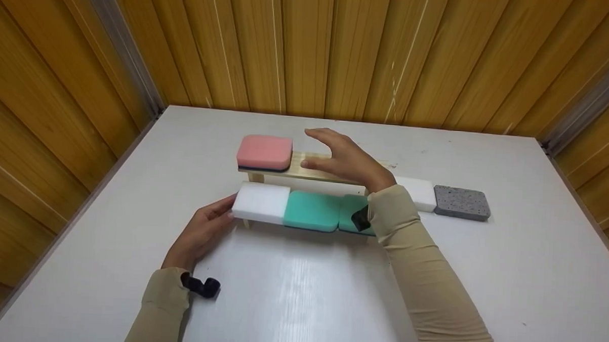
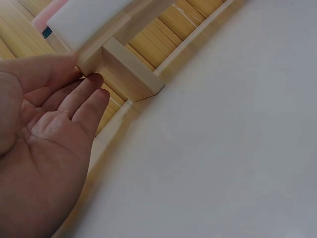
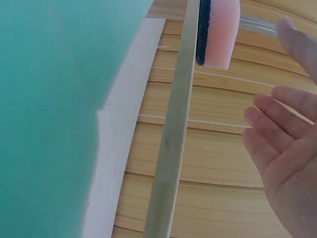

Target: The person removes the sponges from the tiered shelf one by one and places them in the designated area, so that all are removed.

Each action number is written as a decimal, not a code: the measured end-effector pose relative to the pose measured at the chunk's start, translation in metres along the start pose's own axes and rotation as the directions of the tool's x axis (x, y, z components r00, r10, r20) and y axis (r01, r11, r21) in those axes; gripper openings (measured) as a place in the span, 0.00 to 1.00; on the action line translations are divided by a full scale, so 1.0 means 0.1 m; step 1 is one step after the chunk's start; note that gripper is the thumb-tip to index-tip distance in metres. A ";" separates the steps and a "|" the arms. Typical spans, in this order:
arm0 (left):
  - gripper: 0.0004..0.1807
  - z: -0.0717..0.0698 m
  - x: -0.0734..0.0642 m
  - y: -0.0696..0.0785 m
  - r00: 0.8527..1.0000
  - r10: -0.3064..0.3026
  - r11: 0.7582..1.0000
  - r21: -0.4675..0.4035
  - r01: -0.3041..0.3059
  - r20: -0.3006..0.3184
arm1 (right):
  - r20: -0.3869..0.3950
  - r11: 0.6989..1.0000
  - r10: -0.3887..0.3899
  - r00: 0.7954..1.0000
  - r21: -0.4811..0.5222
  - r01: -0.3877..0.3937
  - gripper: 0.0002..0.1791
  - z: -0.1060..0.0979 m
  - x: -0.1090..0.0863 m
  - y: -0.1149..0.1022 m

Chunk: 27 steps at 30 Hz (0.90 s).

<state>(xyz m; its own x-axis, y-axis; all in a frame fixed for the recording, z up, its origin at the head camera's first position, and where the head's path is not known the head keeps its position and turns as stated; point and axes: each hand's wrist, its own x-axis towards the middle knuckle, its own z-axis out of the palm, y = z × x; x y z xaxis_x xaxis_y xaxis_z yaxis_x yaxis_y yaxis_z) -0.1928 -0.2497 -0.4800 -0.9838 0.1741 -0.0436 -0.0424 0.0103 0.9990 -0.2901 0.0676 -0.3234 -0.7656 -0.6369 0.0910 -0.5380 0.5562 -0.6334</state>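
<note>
A two-tier wooden rack (image 1: 295,171) stands on the table. On its lower tier, from left to right, lie a white sponge (image 1: 261,202) and two green scouring sponges (image 1: 312,212). A pink scouring sponge (image 1: 264,152), dark side down, sits at the left of the upper tier. My left hand (image 1: 208,231) pinches the left end of the lower tier between thumb and fingers, beside the white sponge; the left wrist view shows the wooden corner there. Over the upper tier, my right hand (image 1: 348,160) hovers with spread fingers, right of the pink sponge and holding nothing.
Right of the rack lie another white sponge (image 1: 420,194) and a grey pumice-like block (image 1: 462,202), end to end. The white table (image 1: 300,297) meets slatted wood-look walls (image 1: 308,49) at the back and sides. My right forearm (image 1: 427,271) partly covers the second green sponge.
</note>
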 end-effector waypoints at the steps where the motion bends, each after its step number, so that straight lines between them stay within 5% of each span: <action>1: 0.33 0.00 0.00 0.00 1.000 0.000 1.000 -0.002 0.000 0.001 | 0.002 1.000 -0.003 1.000 0.001 0.003 0.41 0.01 0.01 -0.01; 9: 0.33 0.01 -0.03 0.02 1.000 0.001 1.000 -0.008 -0.001 -0.004 | 0.021 0.999 -0.041 0.999 0.004 0.040 0.39 0.13 0.14 -0.05; 27: 0.32 0.03 -0.03 -0.01 0.999 -0.023 1.000 -0.009 0.023 -0.022 | 0.061 1.000 0.009 0.998 -0.028 -0.008 0.43 0.37 0.32 -0.16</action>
<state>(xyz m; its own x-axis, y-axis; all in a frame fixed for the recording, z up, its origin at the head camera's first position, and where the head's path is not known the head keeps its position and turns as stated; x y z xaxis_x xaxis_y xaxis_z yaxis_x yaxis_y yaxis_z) -0.1892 -0.2474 -0.4808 -0.9862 0.1520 -0.0664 -0.0663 0.0055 0.9978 -0.2923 0.0186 -0.3387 -0.7475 -0.6632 0.0377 -0.5418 0.5759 -0.6122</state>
